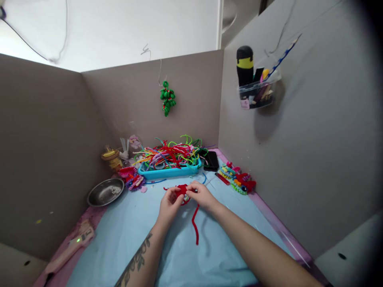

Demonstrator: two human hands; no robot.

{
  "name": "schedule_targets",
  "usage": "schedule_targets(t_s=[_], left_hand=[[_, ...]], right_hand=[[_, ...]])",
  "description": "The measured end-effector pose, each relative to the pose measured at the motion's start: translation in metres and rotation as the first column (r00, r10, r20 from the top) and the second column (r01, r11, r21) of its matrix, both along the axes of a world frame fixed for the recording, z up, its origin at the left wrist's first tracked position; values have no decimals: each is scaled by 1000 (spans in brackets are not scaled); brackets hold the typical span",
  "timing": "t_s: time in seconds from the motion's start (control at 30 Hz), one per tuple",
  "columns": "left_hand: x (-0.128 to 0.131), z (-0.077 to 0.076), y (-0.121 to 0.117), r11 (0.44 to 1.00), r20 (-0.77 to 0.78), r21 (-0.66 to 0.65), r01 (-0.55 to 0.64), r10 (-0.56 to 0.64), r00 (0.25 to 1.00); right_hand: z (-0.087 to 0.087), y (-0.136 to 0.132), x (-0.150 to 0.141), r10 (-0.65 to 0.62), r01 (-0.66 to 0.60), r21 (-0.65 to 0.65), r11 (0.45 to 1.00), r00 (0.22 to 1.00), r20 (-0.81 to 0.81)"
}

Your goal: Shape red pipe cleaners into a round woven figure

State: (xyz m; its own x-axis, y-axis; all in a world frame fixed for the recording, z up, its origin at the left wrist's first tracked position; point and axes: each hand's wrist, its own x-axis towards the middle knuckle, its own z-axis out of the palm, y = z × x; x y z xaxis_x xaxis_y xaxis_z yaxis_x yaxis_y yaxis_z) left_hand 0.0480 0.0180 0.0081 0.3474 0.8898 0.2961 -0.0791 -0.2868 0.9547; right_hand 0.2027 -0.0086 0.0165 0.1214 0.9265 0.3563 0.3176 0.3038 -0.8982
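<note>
Thumbs and fingers of the bare left hand (pixel 170 203) and bare right hand (pixel 200 195) pinch a small, fuzzy, red bundle of bent pipe cleaners (pixel 181 190) over the pale blue sheet (pixel 119 235), nearly closed. A thin red loop (pixel 186 202) curves below it, and one long, fuzzy, red strand (pixel 195 229) trails down.

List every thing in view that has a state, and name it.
Left hand, pinching the red piece
Right hand, also pinching the red piece
Red strand, trailing loose
Blue tray, heaped with fuzzy stems
Metal bowl, holding small white bits
Pink glue gun, green light lit
Black phone, lying flat
Green ornament, hanging
Clear wall bin, filled
</note>
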Motion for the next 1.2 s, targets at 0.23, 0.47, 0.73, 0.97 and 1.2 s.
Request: schedule_targets(t_s=[0.23,0.47,0.73,0.97,1.2], left_hand=[[-1,2,1,999,43,-31,-35,36,998],[-2,3,2,996,19,-55,-66,67,998],[0,7,-2,996,-83,10,-89,89,993],[0,6,-3,997,-77,23,-71,73,994],[-1,5,-2,999,-85,43,-30,34,996]], right_hand=[[1,-4,-9,-68,68,0,998,997,-46],[7,-14,-10,-141,95,242,966,973,182],[1,-11,-10,-150,82,263,961,957,250],[-1,-4,-7,-136,133,58,989,989,59],[-4,-1,-3,-37,37,-5,999,999,28]])
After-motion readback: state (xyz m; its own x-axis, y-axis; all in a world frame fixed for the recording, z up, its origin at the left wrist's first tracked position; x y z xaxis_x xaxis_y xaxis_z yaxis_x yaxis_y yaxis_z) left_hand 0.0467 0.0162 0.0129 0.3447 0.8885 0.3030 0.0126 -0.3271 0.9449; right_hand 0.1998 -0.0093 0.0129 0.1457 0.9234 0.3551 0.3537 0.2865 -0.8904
